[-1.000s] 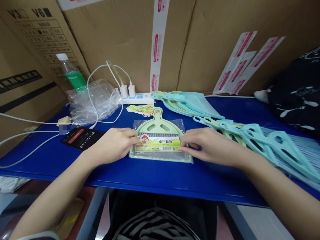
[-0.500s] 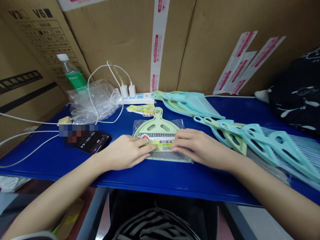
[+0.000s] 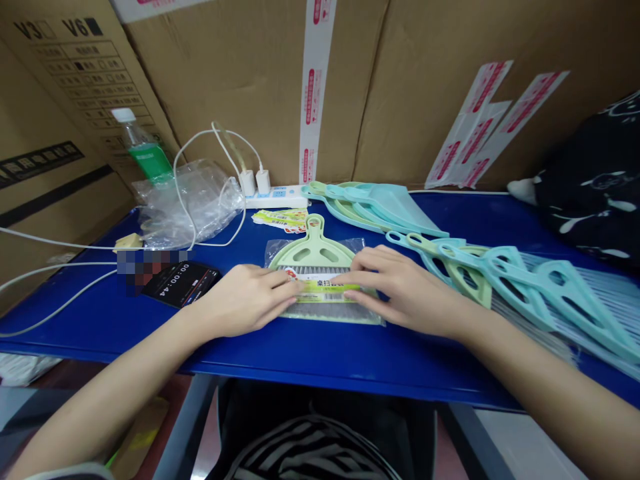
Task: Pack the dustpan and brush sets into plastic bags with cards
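A light green dustpan (image 3: pixel 314 241) with a grey-bristled brush (image 3: pixel 320 311) lies flat in a clear plastic bag (image 3: pixel 367 313) in front of me. Across the bristles sits a yellow-green and white paper label (image 3: pixel 320 297) with printed characters. My left hand (image 3: pixel 250 300) rests at the left side of the bag, its outstretched fingers touching the label's left end. Over the right part of the label is my right hand (image 3: pixel 405 287), palm down, fingers apart, fingertips on or just above it; they hide its right end. Neither hand is closed around anything.
Blue and green dustpans (image 3: pixel 395 207) and brushes (image 3: pixel 520 280) are piled at the right. Behind the bag lie spare labels (image 3: pixel 283 218) and a power strip (image 3: pixel 287 197) with cables. At the left are a phone (image 3: pixel 183 283), crumpled plastic bags (image 3: pixel 185 207) and a bottle (image 3: pixel 147 157). Cardboard stands behind.
My right hand's fingers have spread and slid slightly left over the label. My left fingers have drawn back a little to the left. The bagged set has stayed nearly in place.
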{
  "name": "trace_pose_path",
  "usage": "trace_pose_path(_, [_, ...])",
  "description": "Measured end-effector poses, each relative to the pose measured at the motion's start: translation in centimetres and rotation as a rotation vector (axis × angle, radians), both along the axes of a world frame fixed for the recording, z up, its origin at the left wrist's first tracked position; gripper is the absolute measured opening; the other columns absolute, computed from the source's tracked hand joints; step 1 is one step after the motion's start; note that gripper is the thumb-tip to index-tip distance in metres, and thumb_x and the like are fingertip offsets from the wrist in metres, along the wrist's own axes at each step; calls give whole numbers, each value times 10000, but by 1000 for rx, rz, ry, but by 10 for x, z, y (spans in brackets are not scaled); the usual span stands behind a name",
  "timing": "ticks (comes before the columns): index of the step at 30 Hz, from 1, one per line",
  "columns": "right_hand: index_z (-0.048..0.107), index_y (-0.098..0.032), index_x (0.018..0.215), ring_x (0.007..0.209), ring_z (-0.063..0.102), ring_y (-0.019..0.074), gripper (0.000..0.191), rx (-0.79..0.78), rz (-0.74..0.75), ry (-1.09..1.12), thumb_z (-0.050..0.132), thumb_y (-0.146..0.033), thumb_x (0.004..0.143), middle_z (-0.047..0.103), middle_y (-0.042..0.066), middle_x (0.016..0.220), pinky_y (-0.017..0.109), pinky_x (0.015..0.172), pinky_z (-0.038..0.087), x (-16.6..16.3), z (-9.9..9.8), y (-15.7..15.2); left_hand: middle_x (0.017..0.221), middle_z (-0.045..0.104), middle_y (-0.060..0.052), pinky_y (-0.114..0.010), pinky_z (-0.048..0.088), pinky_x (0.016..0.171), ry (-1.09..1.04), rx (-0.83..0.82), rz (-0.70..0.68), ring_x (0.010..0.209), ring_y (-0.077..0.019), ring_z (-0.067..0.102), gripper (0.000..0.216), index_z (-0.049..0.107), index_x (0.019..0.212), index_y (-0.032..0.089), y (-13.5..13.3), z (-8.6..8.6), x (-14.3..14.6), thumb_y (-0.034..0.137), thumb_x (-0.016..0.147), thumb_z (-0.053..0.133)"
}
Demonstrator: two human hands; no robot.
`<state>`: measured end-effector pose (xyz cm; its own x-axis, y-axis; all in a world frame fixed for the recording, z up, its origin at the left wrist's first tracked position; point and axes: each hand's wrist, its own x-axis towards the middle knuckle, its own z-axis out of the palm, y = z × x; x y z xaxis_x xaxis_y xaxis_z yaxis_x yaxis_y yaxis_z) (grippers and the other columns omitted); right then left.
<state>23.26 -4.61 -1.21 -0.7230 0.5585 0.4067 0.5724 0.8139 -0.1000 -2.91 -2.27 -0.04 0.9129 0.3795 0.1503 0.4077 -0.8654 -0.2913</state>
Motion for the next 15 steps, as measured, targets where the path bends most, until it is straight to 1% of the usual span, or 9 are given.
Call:
trace_pose_path(3, [704, -171, 1018, 738, 507, 188, 345, 11, -25, 31, 381, -292, 995, 576, 59, 775, 318, 679, 376, 3, 2, 1, 785, 664, -24, -249, 471, 591, -40, 61, 58, 627, -140, 622, 306, 617, 1083, 179, 0, 4, -2, 220, 973, 334])
trace_pose_path(6, [697, -168, 992, 731, 506, 182, 373, -19, -41, 52, 349, -300, 1006, 577, 55, 768, 321, 677, 363, 4, 3, 1, 735, 627, -16, -243, 463, 575, -68, 101, 124, 626, -144, 608, 346, 606, 1131, 175, 1, 8, -6, 118, 914, 342])
trace_pose_path(8, [692, -176, 994, 728, 502, 181, 403, -49, -42, 75, 318, -323, 1014, 565, 49, 759, 325, 681, 360, 4, 3, 0, 726, 603, -12, -235, 459, 571, -82, 103, 158, 630, -141, 596, 369, 611, 1140, 187, 1, 11, -7, 102, 891, 351])
trace_pose_path(10, [690, -186, 1014, 733, 499, 182, 426, -81, -35, 103, 293, -340, 1018, 554, 45, 759, 330, 691, 362, 4, 3, 0, 747, 594, -10, -230, 454, 565, -86, 75, 150, 631, -136, 586, 374, 620, 1136, 204, 1, 11, -8, 106, 890, 356])
trace_pose_path(12, [688, -191, 1046, 749, 497, 185, 439, -112, -24, 117, 279, -350, 1020, 553, 49, 777, 337, 703, 365, 4, 3, 0, 785, 596, -10, -225, 454, 571, -64, 28, 110, 644, -130, 586, 385, 620, 1147, 225, 0, 10, -6, 101, 895, 357])
trace_pose_path(15, [683, -198, 1100, 763, 487, 191, 471, -152, -3, 88, 254, -375, 1020, 541, 57, 805, 343, 704, 371, 2, 0, 1, 872, 613, -14, -225, 477, 623, 9, -44, 49, 718, -130, 608, 394, 602, 1198, 270, 0, 6, -2, 108, 903, 397])
